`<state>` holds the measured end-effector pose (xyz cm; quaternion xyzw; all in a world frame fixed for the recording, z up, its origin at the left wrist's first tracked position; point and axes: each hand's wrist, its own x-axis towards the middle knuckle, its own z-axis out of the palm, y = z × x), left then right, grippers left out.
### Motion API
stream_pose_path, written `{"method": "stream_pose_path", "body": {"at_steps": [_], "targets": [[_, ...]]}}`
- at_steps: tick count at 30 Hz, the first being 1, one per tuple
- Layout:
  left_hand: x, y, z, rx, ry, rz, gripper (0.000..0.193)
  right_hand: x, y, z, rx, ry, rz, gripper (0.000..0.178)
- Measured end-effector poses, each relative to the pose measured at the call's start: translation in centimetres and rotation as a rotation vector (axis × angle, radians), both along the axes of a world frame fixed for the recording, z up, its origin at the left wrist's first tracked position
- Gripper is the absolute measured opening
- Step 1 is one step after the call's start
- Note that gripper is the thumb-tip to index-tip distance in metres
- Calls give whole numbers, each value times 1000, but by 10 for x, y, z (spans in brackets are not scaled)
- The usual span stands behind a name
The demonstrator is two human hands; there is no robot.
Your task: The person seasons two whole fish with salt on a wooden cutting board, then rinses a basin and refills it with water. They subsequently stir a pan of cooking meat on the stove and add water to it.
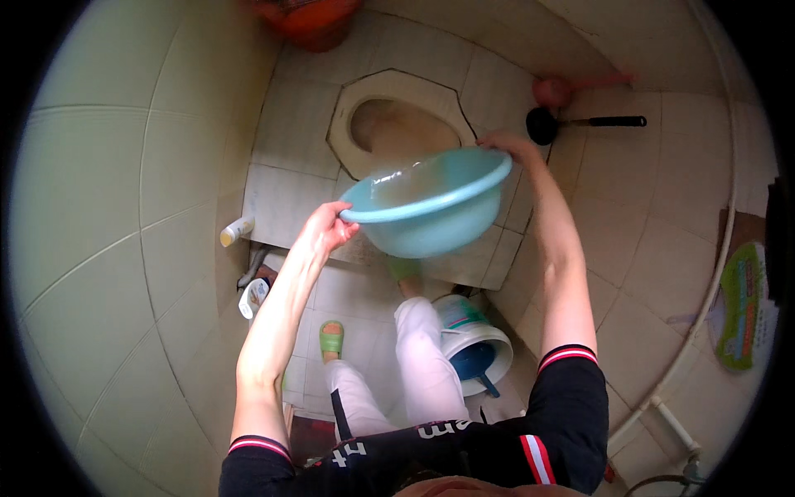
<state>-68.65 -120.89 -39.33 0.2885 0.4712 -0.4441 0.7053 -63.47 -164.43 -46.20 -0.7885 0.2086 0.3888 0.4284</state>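
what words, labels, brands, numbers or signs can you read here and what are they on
Black shirt: white lettering, partly in view; I won't copy it out.
Green fan-shaped piece, right: print too small to read.
White bucket: teal marking, too blurred to read.

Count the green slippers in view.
2: the left slipper at lower centre-left of the picture; the right slipper farther forward, partly hidden below the blue basin.

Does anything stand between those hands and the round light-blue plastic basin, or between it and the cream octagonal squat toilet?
Nothing visible does: the left hand and right hand both hold the basin, and no object shows between it and the squat toilet.
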Motion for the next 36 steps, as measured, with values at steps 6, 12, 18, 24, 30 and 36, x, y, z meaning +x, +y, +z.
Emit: {"method": "stream_pose_path", "body": {"at_steps": [6, 12, 18, 24, 30, 36], "targets": [[-24, -16, 17, -231, 203, 173, 17, 79, 25, 135, 67, 19, -191, 32], [-106, -32, 41, -752, 448, 555, 11, 113, 149, 295, -297, -346, 19, 33], [-159, -38, 151, -754, 175, 255, 14, 2, 115, 425, -178, -485, 29, 33], [-224, 73, 263, -91, -761, 28, 24, -243, 139, 476, -235, -422, -355, 36], [-300, 209, 318, 233, -1021, -4, 16, -334, 270, 437, 84, -332, -335, 37], [-442, 331, 380, 469, -841, 288, 20, -345, 405, 387, 224, -248, 94, 25]]}}
